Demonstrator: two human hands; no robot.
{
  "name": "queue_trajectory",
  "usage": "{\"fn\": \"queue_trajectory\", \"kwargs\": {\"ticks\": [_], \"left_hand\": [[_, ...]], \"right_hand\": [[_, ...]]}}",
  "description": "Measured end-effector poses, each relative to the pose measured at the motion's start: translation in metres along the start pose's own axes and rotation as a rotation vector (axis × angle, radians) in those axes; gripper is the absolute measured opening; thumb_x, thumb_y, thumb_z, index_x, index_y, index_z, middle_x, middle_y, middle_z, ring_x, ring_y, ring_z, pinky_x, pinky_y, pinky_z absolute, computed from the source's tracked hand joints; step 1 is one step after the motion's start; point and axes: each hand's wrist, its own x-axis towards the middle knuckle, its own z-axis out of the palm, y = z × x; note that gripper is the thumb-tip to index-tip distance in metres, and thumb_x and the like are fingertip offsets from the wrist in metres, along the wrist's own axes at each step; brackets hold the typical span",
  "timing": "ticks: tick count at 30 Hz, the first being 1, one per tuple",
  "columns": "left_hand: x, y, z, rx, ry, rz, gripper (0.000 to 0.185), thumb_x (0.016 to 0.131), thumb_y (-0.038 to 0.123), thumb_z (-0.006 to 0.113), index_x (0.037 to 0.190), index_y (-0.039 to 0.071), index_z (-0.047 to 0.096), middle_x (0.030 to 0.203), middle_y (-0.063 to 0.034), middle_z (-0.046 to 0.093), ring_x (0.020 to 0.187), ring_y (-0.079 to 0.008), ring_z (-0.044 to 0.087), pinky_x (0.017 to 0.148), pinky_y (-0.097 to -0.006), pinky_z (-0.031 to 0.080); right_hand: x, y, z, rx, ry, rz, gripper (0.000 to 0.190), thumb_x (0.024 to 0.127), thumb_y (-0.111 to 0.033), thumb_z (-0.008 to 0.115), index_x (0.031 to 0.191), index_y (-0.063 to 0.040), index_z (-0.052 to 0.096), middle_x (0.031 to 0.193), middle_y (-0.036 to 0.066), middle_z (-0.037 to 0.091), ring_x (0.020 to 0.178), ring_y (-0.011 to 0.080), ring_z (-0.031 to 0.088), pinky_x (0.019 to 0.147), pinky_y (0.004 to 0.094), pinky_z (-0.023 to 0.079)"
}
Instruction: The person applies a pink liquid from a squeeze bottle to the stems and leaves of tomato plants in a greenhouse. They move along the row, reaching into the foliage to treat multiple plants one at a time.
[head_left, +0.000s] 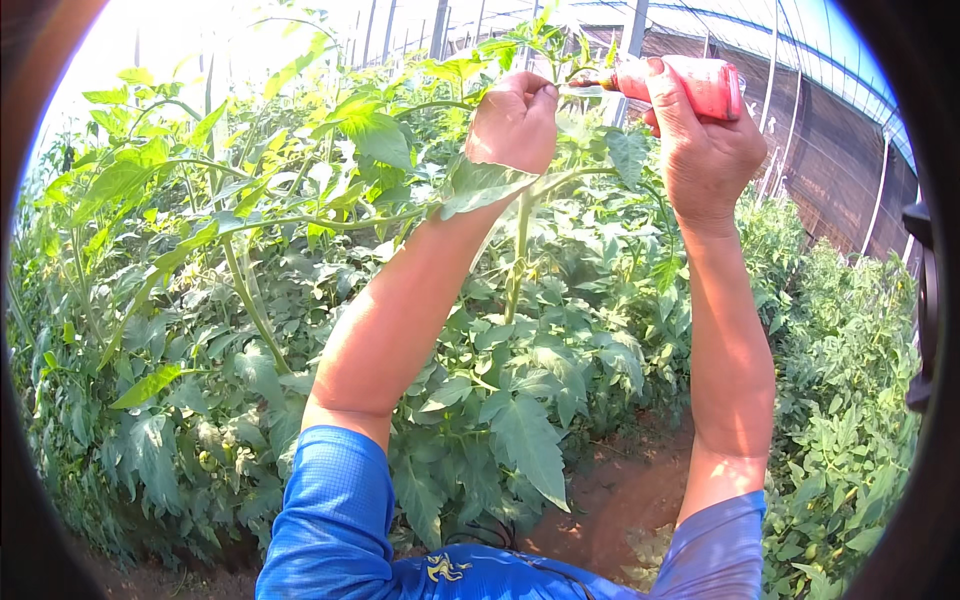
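Observation:
My right hand (701, 142) is raised at the upper right, closed around a small pink-red plastic bottle (697, 86). The bottle lies on its side, its narrow dark nozzle (592, 82) pointing left towards the top of a tomato plant. My left hand (517, 116) is up close to the nozzle's tip, thumb and index finger pinched together at the plant's upper shoots; what lies between the fingertips is too small to tell. A large tomato leaf (484, 186) crosses in front of my left wrist. Below, the plant's thick green stem (519, 255) stands between my forearms.
Dense tomato plants (529, 435) fill the front and left, with long leafy stems reaching across. Another row (840, 412) grows at the right. Brown soil (615, 495) shows between them. Posts (634, 30) and a dark mesh wall (840, 150) stand behind.

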Motion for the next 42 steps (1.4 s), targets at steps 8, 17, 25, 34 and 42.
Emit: {"fn": "queue_trajectory", "kwargs": {"ticks": [8,17,25,34,42], "left_hand": [[-0.003,0.005,-0.004,0.035,0.003,-0.013,0.028,0.097,0.021,0.060,0.112,-0.003,0.065,0.091,-0.0109,0.072,0.080,-0.0149,0.070,0.069,-0.0282,0.052],[-0.005,0.008,-0.003,-0.003,0.027,-0.020,0.028,0.096,0.022,0.062,0.109,-0.003,0.067,0.089,-0.0102,0.073,0.077,-0.0132,0.068,0.067,-0.0288,0.052],[-0.015,0.007,-0.001,0.133,0.030,-0.087,0.039,0.084,0.028,0.074,0.105,-0.004,0.071,0.087,-0.0095,0.073,0.074,-0.0126,0.066,0.068,-0.0289,0.053],[-0.013,0.002,0.007,-0.023,0.110,-0.050,0.041,0.088,0.035,0.074,0.106,-0.002,0.072,0.078,-0.0028,0.066,0.069,-0.0106,0.054,0.063,-0.0296,0.045],[-0.011,0.001,0.007,-0.127,0.089,-0.187,0.027,0.089,0.026,0.074,0.100,0.002,0.071,0.069,0.0039,0.058,0.061,-0.0048,0.046,0.055,-0.0258,0.039]], "right_hand": [[-0.003,0.000,0.002,0.064,-0.007,0.011,0.013,0.091,-0.010,0.072,0.097,0.001,0.072,0.081,0.007,0.074,0.060,0.0069,0.062,0.055,0.0202,0.050],[-0.001,-0.003,-0.006,0.051,0.011,-0.053,0.015,0.089,-0.009,0.074,0.098,0.003,0.072,0.083,0.008,0.073,0.060,0.0082,0.063,0.054,0.0207,0.051],[-0.024,-0.014,-0.021,0.277,-0.034,-0.130,0.008,0.090,0.002,0.069,0.097,0.005,0.070,0.086,0.007,0.074,0.075,0.0087,0.067,0.068,0.0224,0.053],[-0.014,0.001,-0.008,0.156,0.020,-0.072,0.014,0.090,-0.010,0.073,0.096,0.003,0.072,0.080,0.008,0.074,0.059,0.0074,0.062,0.054,0.0200,0.049],[-0.010,0.001,0.007,0.096,0.055,0.093,0.013,0.091,-0.010,0.071,0.097,0.002,0.073,0.082,0.007,0.075,0.060,0.0061,0.062,0.055,0.0198,0.049]]}}
